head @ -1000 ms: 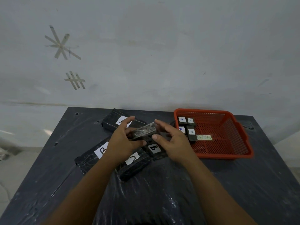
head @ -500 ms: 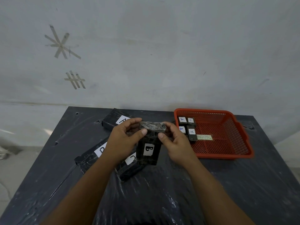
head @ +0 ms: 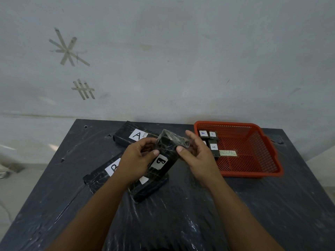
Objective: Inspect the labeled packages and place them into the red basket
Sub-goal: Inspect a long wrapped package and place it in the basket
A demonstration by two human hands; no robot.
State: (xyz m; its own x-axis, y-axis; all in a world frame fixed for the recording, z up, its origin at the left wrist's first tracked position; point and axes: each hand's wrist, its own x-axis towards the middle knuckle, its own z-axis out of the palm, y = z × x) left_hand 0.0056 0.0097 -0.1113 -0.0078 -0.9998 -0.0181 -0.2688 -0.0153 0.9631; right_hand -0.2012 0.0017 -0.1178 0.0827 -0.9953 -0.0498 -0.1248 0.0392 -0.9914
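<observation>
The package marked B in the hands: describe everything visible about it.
The B package is a black oblong block wrapped in shiny clear film, with a white label bearing a handwritten B on its near face. It is held upright, tilted, above the other black packages on the table. The left hand and right hand grip its upper sides, thumbs on the front.

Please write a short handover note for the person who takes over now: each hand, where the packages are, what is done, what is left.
Left hand and right hand: both grip the black plastic-wrapped package with the white B label, held tilted above the table.
Red plastic mesh basket, on the right of the black wrapped table: small black A-labelled packages lie at its left side, beside a pale label strip.
On the table: a long black package labelled A, a second black B package, and another black package under the hands, its label partly hidden.
Left: finish inspecting the held package, put it in the basket, then the rest.
</observation>
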